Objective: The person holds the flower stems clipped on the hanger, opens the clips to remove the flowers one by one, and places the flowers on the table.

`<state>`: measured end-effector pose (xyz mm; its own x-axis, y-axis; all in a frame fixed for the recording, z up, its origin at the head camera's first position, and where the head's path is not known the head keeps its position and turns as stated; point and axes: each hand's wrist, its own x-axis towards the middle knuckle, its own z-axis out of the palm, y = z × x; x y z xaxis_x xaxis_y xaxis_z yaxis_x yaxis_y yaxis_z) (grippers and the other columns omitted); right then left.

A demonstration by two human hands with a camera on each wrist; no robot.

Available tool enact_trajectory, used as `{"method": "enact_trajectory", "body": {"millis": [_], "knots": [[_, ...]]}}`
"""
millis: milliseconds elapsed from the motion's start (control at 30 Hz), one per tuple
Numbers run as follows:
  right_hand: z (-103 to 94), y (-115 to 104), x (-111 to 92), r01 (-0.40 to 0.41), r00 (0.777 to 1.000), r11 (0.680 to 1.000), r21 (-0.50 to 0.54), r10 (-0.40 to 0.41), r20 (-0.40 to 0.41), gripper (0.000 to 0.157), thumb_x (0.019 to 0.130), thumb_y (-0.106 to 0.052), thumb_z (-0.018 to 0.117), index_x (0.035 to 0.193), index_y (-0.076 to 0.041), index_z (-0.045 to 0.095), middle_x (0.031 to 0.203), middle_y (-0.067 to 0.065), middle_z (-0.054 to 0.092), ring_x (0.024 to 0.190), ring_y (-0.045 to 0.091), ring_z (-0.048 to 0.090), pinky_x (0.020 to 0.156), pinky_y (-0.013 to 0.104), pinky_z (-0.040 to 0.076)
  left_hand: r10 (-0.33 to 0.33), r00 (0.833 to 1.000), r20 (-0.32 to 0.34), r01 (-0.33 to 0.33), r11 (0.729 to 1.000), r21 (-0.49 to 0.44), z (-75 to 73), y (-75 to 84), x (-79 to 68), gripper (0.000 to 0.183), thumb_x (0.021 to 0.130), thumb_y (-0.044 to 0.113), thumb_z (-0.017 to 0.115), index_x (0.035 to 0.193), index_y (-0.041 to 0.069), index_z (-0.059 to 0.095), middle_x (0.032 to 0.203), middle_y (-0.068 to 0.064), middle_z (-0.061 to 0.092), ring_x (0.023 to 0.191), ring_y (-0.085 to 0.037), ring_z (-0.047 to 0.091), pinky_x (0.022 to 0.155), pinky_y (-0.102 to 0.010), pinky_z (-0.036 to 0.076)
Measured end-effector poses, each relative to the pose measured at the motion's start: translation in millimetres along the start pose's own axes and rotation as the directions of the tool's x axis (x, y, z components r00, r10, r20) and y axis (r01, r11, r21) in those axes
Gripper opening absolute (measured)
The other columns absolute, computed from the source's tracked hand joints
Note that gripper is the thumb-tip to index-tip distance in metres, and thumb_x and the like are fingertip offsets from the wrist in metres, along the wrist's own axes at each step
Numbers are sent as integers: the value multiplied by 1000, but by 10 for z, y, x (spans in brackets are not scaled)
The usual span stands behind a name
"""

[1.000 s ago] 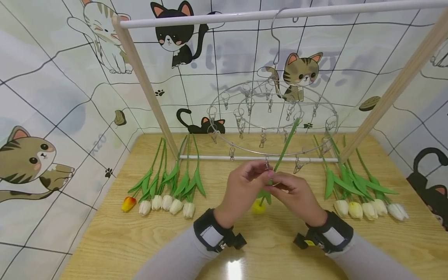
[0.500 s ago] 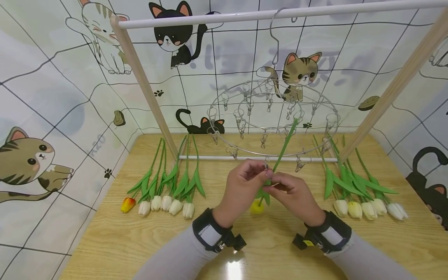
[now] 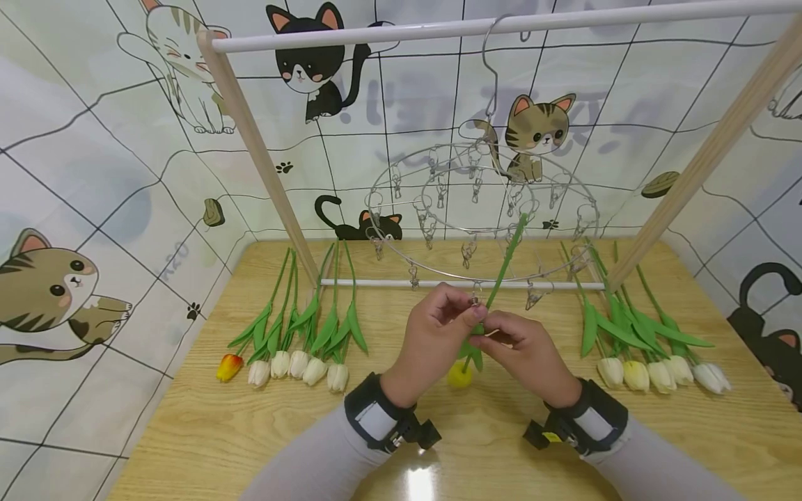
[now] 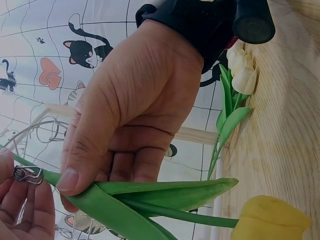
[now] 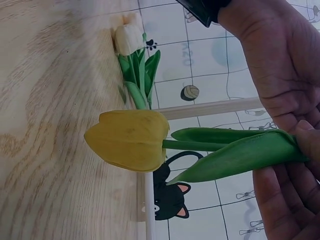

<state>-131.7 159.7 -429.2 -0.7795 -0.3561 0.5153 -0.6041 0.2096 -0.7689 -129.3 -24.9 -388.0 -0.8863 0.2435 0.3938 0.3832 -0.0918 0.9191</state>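
In the head view my left hand (image 3: pixel 435 344) and right hand (image 3: pixel 532 355) meet at the front of a round wire clip hanger (image 3: pixel 468 255). My left fingertips pinch a small metal clip (image 4: pixel 29 174), which sits at the green stem of a yellow tulip (image 5: pixel 130 141). Whether the clip has closed on the stem cannot be told. With thumb and fingers, my right hand pinches the tulip just beside the clip, where its leaves (image 4: pixel 135 205) begin. The bloom hangs downward and the stem end points up toward the ring.
White tulips and one orange-red tulip (image 3: pixel 230 367) lie on the table (image 3: pixel 188 431) at left. More white and pale yellow tulips (image 3: pixel 635 376) lie at right. The hanger hooks over a white rod (image 3: pixel 376 33) between wooden posts (image 3: pixel 263 153). Several other clips dangle around the ring.
The hanger ring has swayed slightly left, and the tulip's stem end has shifted a little left with it. Both hands keep their pinch in nearly the same place.
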Motion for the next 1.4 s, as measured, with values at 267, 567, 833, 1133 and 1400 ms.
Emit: {"method": "enact_trajectory", "body": {"millis": [267,567,833,1133,1400], "knots": [[4,3,-7,12,1000,1000,9,-12,4,26,89,12,73,104,-9,73,102,0,74,92,2,68,75,21,61,35,999,-2,-35,999,21,-6,5,3,10,100,4,67,101,1,58,105,-21,68,99,-7,64,96,-32,56],[-28,23,-31,9,1000,1000,-12,-9,27,29,89,10,73,100,-16,73,100,-1,74,91,3,68,72,24,61,-24,999,-36,22,999,-37,-2,18,9,14,101,6,67,105,-2,56,107,-23,66,94,-9,64,89,-27,58],[-112,1,-69,35,999,999,-39,-34,15,32,89,15,70,107,-11,77,111,9,76,105,2,70,74,19,59,-58,997,-46,53,994,-94,7,27,16,18,100,6,68,112,-4,57,115,-23,66,101,-8,66,90,-21,56],[-336,-113,-114,29,1000,1000,1,-29,-9,31,89,20,67,111,0,75,114,-9,73,101,3,70,77,17,59,-87,995,-55,84,994,-64,15,-2,36,34,98,6,72,130,2,63,117,-20,69,102,-5,68,95,-24,59],[-566,-247,-231,16,997,995,-100,-23,-73,33,86,21,69,105,-5,74,105,-10,72,86,4,66,71,15,56,-67,996,-51,64,996,-62,14,1,29,37,97,6,72,133,5,65,119,-19,69,103,-4,68,93,-24,59]]}}
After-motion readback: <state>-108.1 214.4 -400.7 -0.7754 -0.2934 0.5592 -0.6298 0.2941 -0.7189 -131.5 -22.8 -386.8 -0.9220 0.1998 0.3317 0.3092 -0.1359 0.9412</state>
